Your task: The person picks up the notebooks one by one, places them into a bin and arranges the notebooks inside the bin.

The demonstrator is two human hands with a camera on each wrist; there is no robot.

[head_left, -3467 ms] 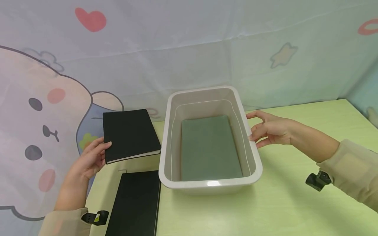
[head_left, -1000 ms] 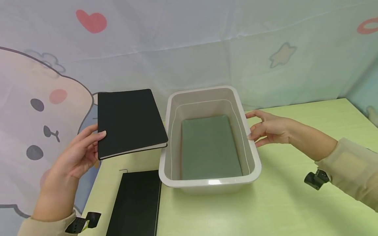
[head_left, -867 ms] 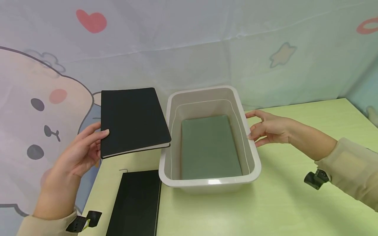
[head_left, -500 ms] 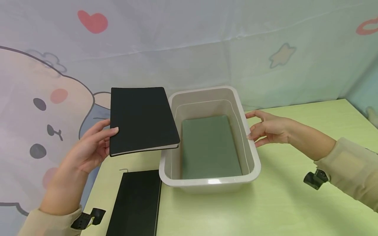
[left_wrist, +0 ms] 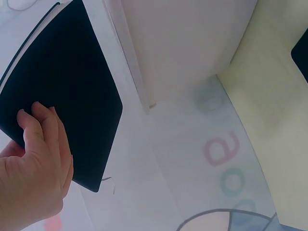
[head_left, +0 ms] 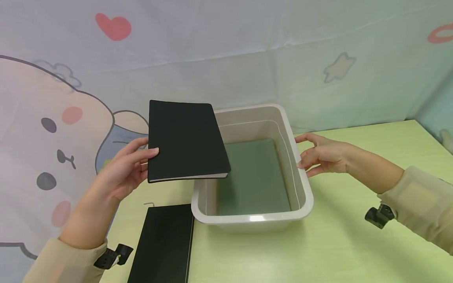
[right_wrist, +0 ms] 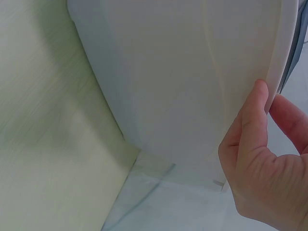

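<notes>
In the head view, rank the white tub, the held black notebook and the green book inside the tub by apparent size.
1. White tub, clearly largest.
2. Held black notebook and green book: look alike; the notebook is raised nearer the camera and covers part of the book, so no ranking.

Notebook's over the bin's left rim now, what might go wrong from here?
The left hand grips the black notebook only at one edge, so it may tip or slip. Its corner overhangs the bin rim and may catch. The right hand holds just one side, so a bump might skew the bin.

A pale cloth backdrop (head_left: 226, 59) printed with a red heart (head_left: 114, 26), a star (head_left: 339, 66) and what seems a cartoon animal (head_left: 42, 157) hangs behind the light green table (head_left: 354, 243).
</notes>
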